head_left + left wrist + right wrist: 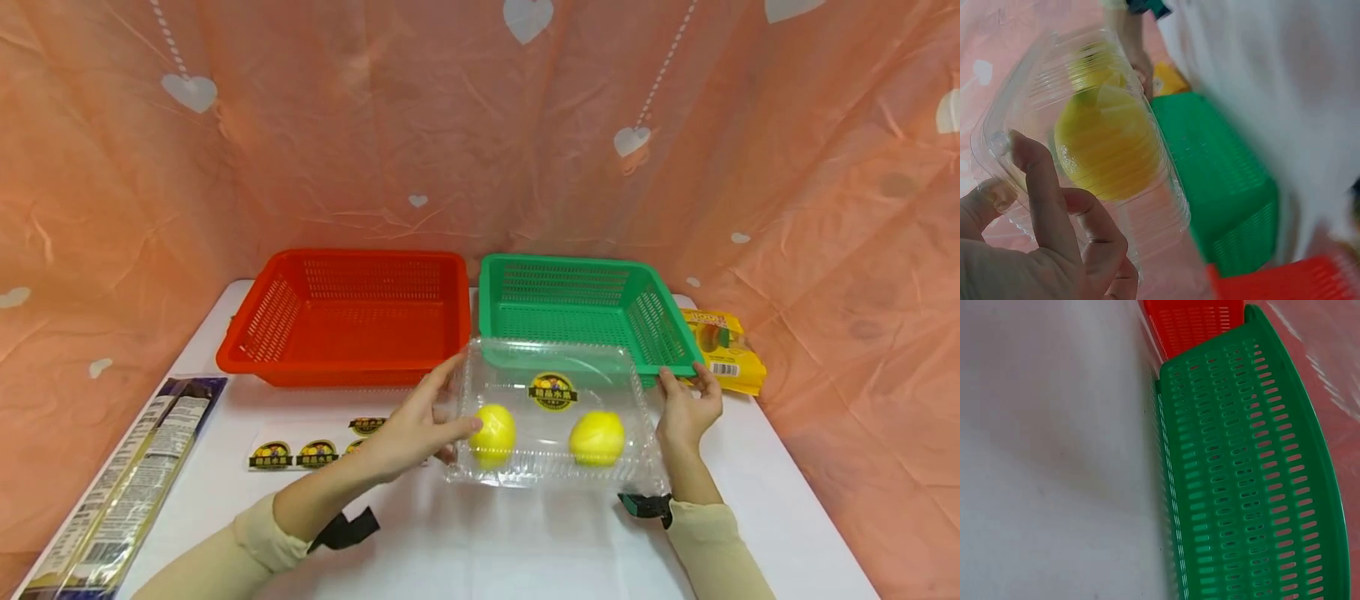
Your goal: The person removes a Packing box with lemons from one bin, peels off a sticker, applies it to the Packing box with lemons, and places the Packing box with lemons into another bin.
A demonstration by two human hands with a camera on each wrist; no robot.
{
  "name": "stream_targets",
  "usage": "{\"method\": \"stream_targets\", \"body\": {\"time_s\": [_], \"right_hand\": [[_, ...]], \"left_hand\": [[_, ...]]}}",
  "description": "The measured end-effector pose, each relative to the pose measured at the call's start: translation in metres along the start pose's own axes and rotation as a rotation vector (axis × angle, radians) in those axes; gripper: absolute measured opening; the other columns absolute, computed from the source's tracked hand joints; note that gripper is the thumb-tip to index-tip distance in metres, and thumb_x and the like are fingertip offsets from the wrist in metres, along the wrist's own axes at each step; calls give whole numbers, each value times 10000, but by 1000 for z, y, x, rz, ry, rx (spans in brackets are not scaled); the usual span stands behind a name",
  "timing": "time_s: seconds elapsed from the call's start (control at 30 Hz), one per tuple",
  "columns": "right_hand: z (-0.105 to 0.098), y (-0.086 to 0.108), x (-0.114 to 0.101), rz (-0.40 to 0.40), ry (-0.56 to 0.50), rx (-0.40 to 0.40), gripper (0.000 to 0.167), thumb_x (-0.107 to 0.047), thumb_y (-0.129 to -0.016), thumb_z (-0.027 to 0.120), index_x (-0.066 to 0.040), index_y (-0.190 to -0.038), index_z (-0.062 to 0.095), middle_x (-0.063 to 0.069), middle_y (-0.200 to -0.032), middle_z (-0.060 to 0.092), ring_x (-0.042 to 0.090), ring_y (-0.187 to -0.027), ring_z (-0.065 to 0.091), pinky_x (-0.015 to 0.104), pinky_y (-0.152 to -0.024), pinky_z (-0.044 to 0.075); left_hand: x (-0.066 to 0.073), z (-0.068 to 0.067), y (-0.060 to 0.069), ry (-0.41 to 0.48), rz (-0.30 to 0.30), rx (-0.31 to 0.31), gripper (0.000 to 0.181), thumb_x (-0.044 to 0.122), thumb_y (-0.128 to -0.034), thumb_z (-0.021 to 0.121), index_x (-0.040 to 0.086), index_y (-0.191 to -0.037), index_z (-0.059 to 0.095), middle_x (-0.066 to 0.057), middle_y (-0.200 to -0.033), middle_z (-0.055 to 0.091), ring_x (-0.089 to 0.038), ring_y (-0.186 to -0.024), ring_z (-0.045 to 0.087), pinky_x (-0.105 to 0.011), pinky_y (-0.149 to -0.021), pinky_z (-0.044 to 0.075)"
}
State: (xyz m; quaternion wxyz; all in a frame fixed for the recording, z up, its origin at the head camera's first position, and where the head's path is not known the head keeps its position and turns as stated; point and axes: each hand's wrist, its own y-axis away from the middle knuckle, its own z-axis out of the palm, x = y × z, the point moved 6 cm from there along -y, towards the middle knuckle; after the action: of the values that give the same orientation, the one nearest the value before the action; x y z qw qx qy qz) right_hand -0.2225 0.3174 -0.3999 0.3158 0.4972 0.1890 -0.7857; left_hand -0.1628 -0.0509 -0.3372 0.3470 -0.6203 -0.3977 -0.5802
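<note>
My left hand (420,429) grips the left end of a clear plastic clamshell box (525,362). It is held tilted above the table, partly in front of the green basket (637,265). Two lemons (495,435) lie inside along its near side, and a round black-and-gold fruit sticker (553,391) is on its lid. The left wrist view shows fingers (1047,194) curled about the box corner, close to a lemon (1107,144). At the green basket's near right corner, my right hand (686,417) holds the rim between thumb and fingers. No hand shows in the right wrist view.
A red basket (345,375) stands left of the green one. Behind the right hand lies a yellow printed bag (723,350). A sheet of fruit stickers (315,452) lies front left, and long plastic packaging (142,467) runs along the table's left edge. A pink curtain (480,125) hangs behind.
</note>
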Motion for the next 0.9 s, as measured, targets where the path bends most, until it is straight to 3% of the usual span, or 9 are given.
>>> {"method": "stream_targets", "body": {"time_s": [0.13, 0.27, 0.37, 0.5, 0.67, 0.83, 0.9], "right_hand": [[-2, 0, -1, -27, 87, 22, 391, 161, -848, 645, -51, -1166, 558, 27, -1025, 421, 27, -723, 525, 91, -612, 491], [0, 0, 2, 13, 29, 19, 399, 194, -845, 613, -84, -1124, 550, 21, -1047, 389, 68, -752, 508, 118, -625, 523], [1, 0, 2, 31, -31, 2, 439, 230, -825, 629, -91, -1108, 528, 37, -1047, 357, 82, -664, 553, 165, -648, 567], [-1, 0, 2, 45, -62, 5, 453, 221, -821, 649, -50, -1163, 527, 44, -1041, 352, 82, -623, 555, 183, -663, 576], [-3, 0, 4, 51, -59, 14, 467, 223, -822, 647, -25, -1194, 515, 47, -1042, 345, 85, -623, 550, 177, -654, 573], [-1, 0, 3, 51, -63, 9, 458, 217, -828, 642, -15, -1200, 509, 46, -1046, 344, 84, -627, 560, 173, -655, 572], [0, 0, 2, 55, -53, 4, 457, 200, -834, 649, -20, -1209, 508, 40, -1052, 346, 86, -643, 564, 176, -672, 573]], "left_hand": [[28, -6, -40, -20, 25, 2, 887, 153, -923, 703, 159, -1598, 127, -207, -1520, 293, -238, -714, 625, -349, -651, 589], [47, -8, -97, -36, 52, -14, 885, 153, -929, 698, 190, -1597, 119, -184, -1402, 363, -254, -737, 635, -383, -670, 602], [52, -9, -141, -30, 43, -52, 885, 155, -941, 691, 221, -1599, 103, -181, -1409, 356, -233, -729, 596, -389, -667, 605], [45, -9, -188, -18, -1, -77, 905, 149, -950, 681, 261, -1604, 66, -173, -1429, 352, -184, -681, 514, -347, -645, 596], [29, -4, -219, -19, -70, -95, 929, 128, -969, 648, 257, -1606, -15, -174, -1278, 434, -187, -708, 505, -315, -618, 582], [20, 0, -235, -28, -161, -130, 960, 104, -982, 616, 280, -1593, -104, -202, -1323, 477, -220, -797, 601, -475, -842, 574], [18, 0, -238, -30, -192, -152, 972, 87, -985, 606, 294, -1586, -130, -187, -1150, 530, -196, -686, 576, -527, -916, 535]]}}
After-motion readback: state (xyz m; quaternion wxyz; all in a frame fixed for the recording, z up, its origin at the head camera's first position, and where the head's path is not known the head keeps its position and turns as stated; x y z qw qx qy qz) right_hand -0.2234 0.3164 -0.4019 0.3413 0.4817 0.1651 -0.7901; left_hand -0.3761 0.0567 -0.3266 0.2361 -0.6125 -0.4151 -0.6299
